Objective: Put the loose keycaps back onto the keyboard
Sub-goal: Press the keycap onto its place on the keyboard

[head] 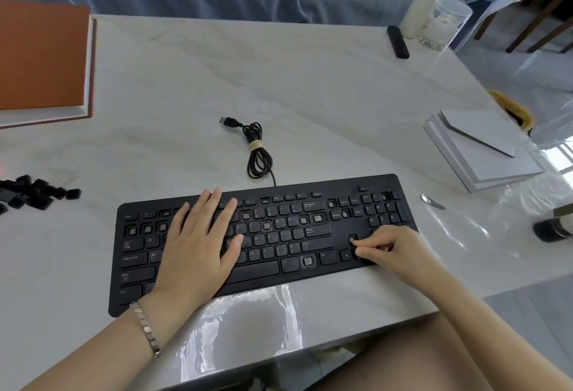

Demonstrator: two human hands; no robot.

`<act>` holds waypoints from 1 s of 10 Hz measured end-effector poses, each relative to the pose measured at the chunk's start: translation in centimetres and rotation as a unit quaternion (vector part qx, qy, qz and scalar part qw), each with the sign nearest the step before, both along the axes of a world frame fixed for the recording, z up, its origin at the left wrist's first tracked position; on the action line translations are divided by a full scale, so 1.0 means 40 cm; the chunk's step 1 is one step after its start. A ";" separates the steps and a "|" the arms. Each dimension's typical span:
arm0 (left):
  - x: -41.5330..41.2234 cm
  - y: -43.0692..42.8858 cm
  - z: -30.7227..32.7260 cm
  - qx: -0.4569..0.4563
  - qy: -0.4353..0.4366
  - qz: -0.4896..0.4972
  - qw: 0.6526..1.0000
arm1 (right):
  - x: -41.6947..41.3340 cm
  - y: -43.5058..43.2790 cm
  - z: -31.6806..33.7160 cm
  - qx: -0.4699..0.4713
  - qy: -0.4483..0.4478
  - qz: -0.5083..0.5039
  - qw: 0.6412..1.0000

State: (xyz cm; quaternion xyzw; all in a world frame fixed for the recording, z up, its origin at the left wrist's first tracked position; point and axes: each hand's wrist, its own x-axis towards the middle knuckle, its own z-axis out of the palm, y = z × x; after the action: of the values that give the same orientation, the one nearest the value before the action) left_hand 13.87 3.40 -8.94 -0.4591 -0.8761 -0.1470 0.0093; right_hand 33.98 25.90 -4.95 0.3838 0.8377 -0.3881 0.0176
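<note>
1. While the left hand [198, 245] lies flat on the letter keys of the keyboard [381, 183], fingers straight and slightly spread, the right hand [387, 246] works at the arrow cluster near the board's right end.
2. The right fingers [359, 250] are curled, thumb and forefinger pinched together on what looks like a small dark keycap [362, 258]. It is partly hidden, so that grip is a judgement.
3. A bare socket [352, 239] sits just beyond those fingertips, slightly to their left and almost touching. Seating the cap probably calls for a short shift away from the person, then a straight press down.
4. The keyboard's long axis runs left to right across the counter [310, 96]. More bare sockets lie along it, to the left of the right hand.
5. The loose keycaps [34, 193] lie in a pile on the counter, well off the keyboard's left end. That puts them nearer the left hand, which looks better placed to fetch the next one.
</note>
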 end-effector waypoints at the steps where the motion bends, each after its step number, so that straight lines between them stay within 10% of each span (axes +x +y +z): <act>1: -0.001 0.001 -0.001 0.003 0.003 0.001 1.000 | -0.007 0.004 -0.012 -0.038 0.062 -0.078 0.994; 5: -0.004 -0.001 -0.001 -0.003 -0.002 -0.003 1.000 | 0.025 -0.044 -0.070 0.107 0.184 -0.065 0.975; 10: -0.001 0.002 -0.001 0.006 0.006 0.000 1.000 | 0.056 -0.010 -0.060 0.035 0.110 0.055 0.992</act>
State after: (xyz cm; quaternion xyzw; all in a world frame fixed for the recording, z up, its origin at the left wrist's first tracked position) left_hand 13.84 3.46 -8.99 -0.4602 -0.8749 -0.1501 0.0170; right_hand 36.21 25.49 -7.36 0.2922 0.8675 -0.3969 -0.0671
